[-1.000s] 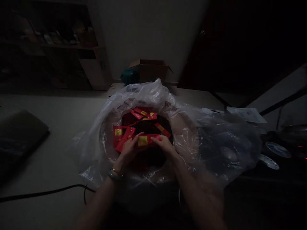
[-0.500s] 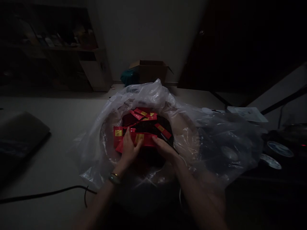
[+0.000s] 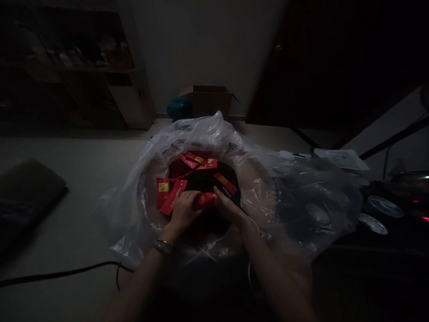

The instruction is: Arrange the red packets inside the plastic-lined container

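My left hand is closed around one end of a red packet, which looks folded or rolled up. The other end sits in the closed fingers of my right hand. A thin black stick-like tool runs along my right hand; I cannot tell whether it is held or just lies there. Both hands are over a round container lined with a clear plastic bag. Inside, dark loose material shows, with several red packets with yellow labels lying on it. The light is very dim.
A cardboard box and a teal bag stand by the wall. Patterned dishes lie at the right under and beside the plastic. A black cable crosses the floor at the left, and shelves stand behind.
The red packet was stretched flat between my hands; now it is folded up and shorter. My left hand has moved right, and its fingers have closed over the packet.
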A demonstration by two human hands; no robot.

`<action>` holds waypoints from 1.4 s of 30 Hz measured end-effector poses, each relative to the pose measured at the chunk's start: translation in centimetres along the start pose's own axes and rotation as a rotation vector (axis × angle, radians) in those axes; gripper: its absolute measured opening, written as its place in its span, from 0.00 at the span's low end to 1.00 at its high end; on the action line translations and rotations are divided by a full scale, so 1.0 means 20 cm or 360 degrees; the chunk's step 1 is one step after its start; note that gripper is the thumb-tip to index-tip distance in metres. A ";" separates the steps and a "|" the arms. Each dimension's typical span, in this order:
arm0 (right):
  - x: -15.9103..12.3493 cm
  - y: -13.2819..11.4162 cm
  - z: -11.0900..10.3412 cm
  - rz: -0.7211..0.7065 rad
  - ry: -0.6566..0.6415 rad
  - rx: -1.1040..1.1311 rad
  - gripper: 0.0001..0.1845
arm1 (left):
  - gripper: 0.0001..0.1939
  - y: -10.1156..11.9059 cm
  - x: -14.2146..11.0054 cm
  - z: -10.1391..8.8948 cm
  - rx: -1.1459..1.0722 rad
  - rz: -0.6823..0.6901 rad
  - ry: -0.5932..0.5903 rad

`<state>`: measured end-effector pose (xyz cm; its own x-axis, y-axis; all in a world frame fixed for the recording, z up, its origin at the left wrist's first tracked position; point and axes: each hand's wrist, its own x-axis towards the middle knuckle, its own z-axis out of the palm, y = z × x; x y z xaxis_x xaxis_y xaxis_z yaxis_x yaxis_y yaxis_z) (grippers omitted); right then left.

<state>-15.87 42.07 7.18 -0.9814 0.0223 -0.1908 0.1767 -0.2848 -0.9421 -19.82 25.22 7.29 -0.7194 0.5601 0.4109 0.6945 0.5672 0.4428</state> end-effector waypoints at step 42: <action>0.18 -0.09 -0.08 -0.0303 -0.0028 -0.1878 0.16 | 0.21 -0.10 -0.03 0.05 -0.0227 -0.0364 0.0431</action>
<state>-19.65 44.10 7.67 -0.9986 -0.0467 -0.0256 -0.0202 0.7775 -0.6285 -20.72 24.28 5.35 -0.8466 0.2382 0.4759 0.5202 0.5588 0.6458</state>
